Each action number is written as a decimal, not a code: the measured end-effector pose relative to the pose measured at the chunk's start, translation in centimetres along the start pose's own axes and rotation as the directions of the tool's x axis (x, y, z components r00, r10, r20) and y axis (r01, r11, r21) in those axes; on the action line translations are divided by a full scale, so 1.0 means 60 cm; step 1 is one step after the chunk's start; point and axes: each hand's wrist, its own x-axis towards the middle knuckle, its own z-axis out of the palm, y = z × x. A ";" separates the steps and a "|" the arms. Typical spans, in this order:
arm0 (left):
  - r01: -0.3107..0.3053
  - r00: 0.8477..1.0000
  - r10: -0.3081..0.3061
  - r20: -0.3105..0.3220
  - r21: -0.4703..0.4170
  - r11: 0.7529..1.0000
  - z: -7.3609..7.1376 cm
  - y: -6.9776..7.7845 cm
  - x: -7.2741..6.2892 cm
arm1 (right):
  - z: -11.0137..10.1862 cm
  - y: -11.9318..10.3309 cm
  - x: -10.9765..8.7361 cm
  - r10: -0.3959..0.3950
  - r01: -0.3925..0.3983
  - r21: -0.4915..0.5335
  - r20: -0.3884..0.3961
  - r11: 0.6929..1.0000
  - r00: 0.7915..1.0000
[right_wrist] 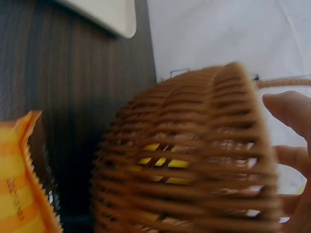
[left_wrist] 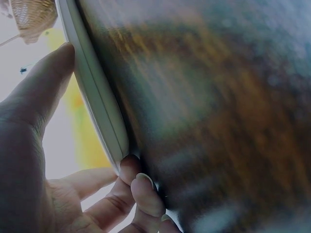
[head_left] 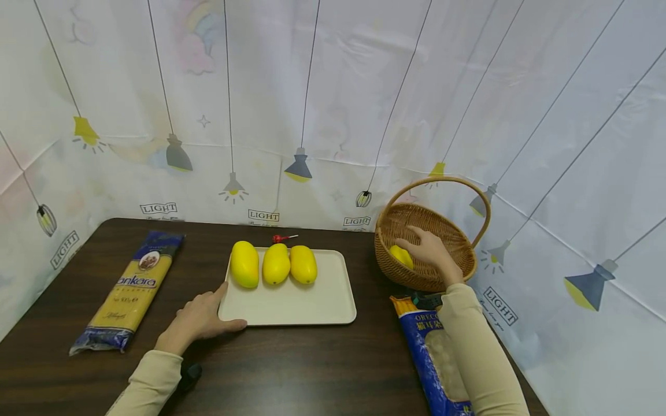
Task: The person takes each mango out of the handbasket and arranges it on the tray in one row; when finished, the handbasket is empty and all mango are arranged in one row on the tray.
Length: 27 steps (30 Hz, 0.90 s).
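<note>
My left hand (head_left: 202, 315) holds the near left corner of a cream tray (head_left: 307, 309), thumb along the front edge and fingers at the left side. In the left wrist view the thumb and fingertips touch its rim (left_wrist: 99, 97). Along the tray's back lie a yellow mango (head_left: 244, 264) and two smaller, lemon-shaped yellow fruits (head_left: 276, 264). My right hand (head_left: 429, 252) reaches into a wicker basket (head_left: 384, 263), fingers apart and loosely bent over a yellow fruit (head_left: 400, 256). In the right wrist view, the basket wall (right_wrist: 184, 194) partly hides that fruit.
A yellow and blue pasta packet (head_left: 130, 289) lies at the left. A blue and orange packet (head_left: 424, 352) lies in front of the basket, partly under the right forearm. Behind the tray is a small red lollipop (head_left: 278, 238). A printed curtain (head_left: 333, 104) hangs behind the table.
</note>
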 end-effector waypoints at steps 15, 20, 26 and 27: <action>-0.007 1.000 0.007 -0.010 0.004 1.000 0.002 -0.002 0.000 | 0.028 0.041 0.019 0.024 -0.022 -0.017 0.126 1.000 0.992; -0.002 1.000 0.002 -0.009 0.002 1.000 0.001 -0.001 0.000 | 0.036 0.050 0.031 0.009 -0.003 -0.039 0.155 0.999 0.988; 0.000 1.000 0.000 -0.006 -0.002 1.000 0.000 0.000 0.000 | 0.040 0.054 0.034 -0.033 0.042 -0.038 0.221 0.998 0.975; 0.001 1.000 -0.001 -0.005 -0.003 1.000 0.000 0.000 0.000 | 0.040 0.054 0.034 -0.048 0.059 -0.044 0.230 0.997 0.972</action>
